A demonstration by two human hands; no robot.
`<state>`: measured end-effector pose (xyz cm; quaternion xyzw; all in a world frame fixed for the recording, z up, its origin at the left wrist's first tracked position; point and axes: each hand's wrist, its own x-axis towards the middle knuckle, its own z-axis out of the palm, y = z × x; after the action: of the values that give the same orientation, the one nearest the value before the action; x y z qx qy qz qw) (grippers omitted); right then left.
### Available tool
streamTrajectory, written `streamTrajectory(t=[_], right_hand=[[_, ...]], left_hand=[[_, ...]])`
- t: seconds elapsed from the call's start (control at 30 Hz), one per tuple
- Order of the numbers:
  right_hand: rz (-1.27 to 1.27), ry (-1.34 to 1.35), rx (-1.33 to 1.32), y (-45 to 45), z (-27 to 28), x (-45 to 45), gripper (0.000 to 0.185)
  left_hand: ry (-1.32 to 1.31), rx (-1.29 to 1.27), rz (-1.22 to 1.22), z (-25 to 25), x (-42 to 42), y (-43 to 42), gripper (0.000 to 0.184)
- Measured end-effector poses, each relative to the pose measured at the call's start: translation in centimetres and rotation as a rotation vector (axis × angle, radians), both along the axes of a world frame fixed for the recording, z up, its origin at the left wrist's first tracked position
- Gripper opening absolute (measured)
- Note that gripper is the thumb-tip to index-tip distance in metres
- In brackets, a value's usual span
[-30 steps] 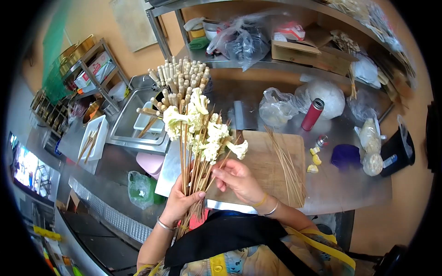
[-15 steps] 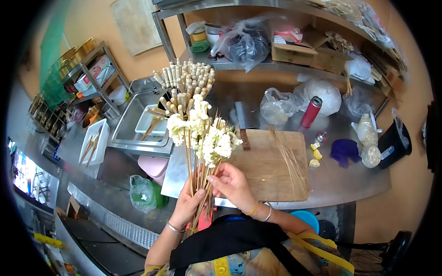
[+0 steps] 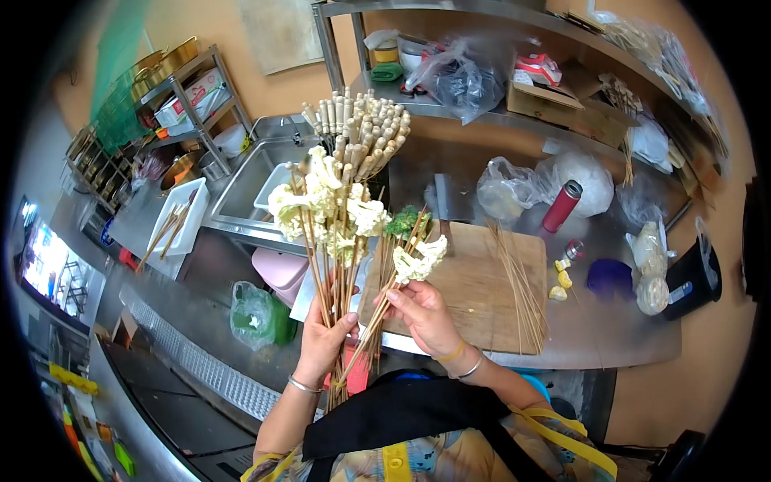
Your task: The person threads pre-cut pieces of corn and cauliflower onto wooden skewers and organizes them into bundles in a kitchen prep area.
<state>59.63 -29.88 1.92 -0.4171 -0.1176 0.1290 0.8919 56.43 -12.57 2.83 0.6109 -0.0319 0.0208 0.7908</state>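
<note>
My left hand [image 3: 328, 341] is wrapped round a bundle of thin bamboo skewers tipped with cauliflower florets [image 3: 315, 202]. My right hand [image 3: 423, 315] pinches another cauliflower skewer [image 3: 419, 261] just below its pale head, tilted to the right of the bundle. That skewer's lower end crosses the stems near my left hand. Green broccoli [image 3: 404, 222] shows behind it, partly hidden. Beyond the cauliflower stands a dense cluster of sticks with pale, rounded ends [image 3: 365, 132]; its base is hidden. Below my right hand lies the wooden cutting board [image 3: 474, 301].
Loose bamboo skewers [image 3: 516, 293] lie across the board's right side. Right of it are yellow pieces [image 3: 563, 279], a red flask [image 3: 562, 206], a purple cloth [image 3: 610, 277] and a black bin [image 3: 692, 277]. A sink [image 3: 241, 193] and white tray [image 3: 194, 217] are at left.
My right hand has moved slightly right, separating a cauliflower skewer from the bundle. Broccoli now shows between them. The whole view has shifted slightly, and my left hand still grips the bundle.
</note>
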Motion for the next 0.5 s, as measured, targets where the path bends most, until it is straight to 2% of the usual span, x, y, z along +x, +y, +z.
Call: streamTrajectory(t=[0.1, 0.23, 0.4, 0.5], right_hand=[[0.037, -0.044, -0.033, 0.3, -0.7, 0.3, 0.015], [0.028, -0.052, -0.061, 1.0, -0.9, 0.0, 0.016], [-0.099, -0.041, 0.044, 1.3, 0.6, 0.7, 0.018], [-0.08, -0.037, 0.08, 1.6, 0.6, 1.2, 0.019]], left_hand=[[-0.021, 0.069, -0.034, -0.2, -0.5, 0.0, 0.08], [0.04, -0.014, -0.017, -0.1, -1.1, 0.1, 0.084], [0.019, 0.018, -0.02, -0.7, -1.5, 0.5, 0.077], [-0.003, 0.054, 0.006, -0.7, -1.6, 0.3, 0.077]])
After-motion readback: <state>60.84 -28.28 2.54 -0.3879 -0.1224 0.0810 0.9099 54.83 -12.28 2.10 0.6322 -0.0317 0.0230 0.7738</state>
